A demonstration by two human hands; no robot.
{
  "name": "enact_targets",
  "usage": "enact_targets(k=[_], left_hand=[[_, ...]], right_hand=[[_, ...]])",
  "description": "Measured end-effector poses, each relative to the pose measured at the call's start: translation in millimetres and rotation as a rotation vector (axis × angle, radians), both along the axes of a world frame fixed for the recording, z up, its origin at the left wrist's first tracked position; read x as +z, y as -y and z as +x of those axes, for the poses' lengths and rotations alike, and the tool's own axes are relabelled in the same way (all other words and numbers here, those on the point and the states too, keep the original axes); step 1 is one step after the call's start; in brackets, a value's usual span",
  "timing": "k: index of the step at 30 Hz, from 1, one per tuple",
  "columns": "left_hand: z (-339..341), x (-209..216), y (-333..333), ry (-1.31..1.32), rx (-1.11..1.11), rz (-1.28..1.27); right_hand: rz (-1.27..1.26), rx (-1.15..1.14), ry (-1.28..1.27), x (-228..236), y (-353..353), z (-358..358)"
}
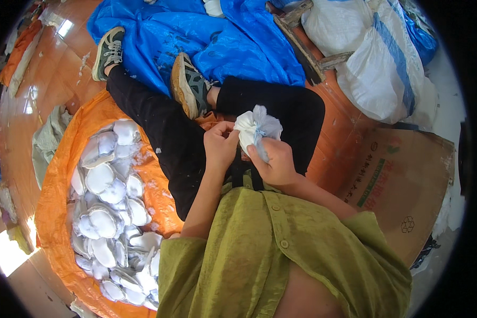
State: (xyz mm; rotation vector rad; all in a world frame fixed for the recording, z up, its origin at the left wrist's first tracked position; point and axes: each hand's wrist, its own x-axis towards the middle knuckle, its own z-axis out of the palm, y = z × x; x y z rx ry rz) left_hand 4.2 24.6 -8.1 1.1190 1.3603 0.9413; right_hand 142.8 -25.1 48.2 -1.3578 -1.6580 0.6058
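Observation:
Above my lap I hold a small white cloth pouch (245, 129) with pale fluffy stuffing (267, 126) bulging from its far right side. My left hand (221, 146) pinches the pouch's left edge between thumb and fingers. On the other side, my right hand (276, 161) is closed around its lower right part, thumb pointing up along it. A bluish fold or strip lies across its middle; I cannot tell which. To my left, an orange woven sack (53, 212) lies spread wide, with many flat, rounded white padded pieces (103, 222) heaped in it.
A blue tarp (238, 47) spreads beyond my feet. Full white woven sacks (376, 69) stand at the far right beside a wooden frame (302, 47). A flattened cardboard box (397, 185) lies on my right. Grey cloth (50, 139) lies beside the orange sack.

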Motion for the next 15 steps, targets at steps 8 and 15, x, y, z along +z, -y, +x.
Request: enact_targets(k=[8,15], left_hand=[[-4.8,44.1,-1.9,-0.437,-0.192,0.639],[0.7,32.9,7.0,0.085,-0.243,0.084]], right_hand=[[-0.101,0.061,-0.109,-4.3,0.2,19.0],[0.084,0.263,0.141,3.4,2.2,45.4]])
